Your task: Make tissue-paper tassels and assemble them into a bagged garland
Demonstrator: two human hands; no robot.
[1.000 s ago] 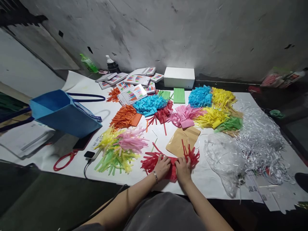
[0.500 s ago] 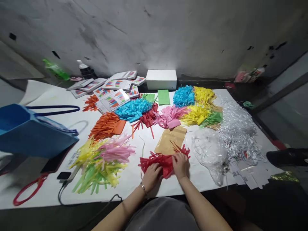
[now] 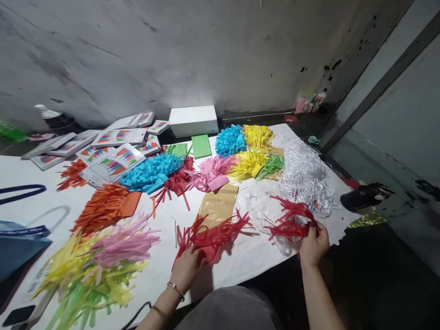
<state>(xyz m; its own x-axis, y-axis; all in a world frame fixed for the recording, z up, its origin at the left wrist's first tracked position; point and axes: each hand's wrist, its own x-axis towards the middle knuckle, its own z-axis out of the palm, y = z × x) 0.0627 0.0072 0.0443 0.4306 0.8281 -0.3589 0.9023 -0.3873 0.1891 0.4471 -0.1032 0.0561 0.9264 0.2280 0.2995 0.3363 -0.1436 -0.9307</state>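
My right hand [image 3: 314, 245] is closed on a red tissue tassel [image 3: 292, 221], lifted at the right over a clear plastic bag. The tassel's strips hang out to the left of my fingers. Wrapped over the near edge of a pile of red tissue fringe [image 3: 215, 236] is my left hand [image 3: 188, 268], with a bracelet at the wrist; its fingertips are partly hidden in the paper. Behind the red pile lies a tan paper packet [image 3: 216, 204] with a shiny plastic cover.
Yellow, pink and green fringe [image 3: 120, 243] lies at left, orange fringe [image 3: 103, 206] behind it. Blue, pink and yellow bundles [image 3: 247, 165] stretch across the middle. Flat printed boxes [image 3: 117, 162] and a white box [image 3: 193, 121] stand at the back. Silver-white strands [image 3: 302, 169] cover the right side.
My right hand has moved right, pulling a red tassel away from the pile. My left hand stays on the red fringe, which is more spread out. The view has turned right.
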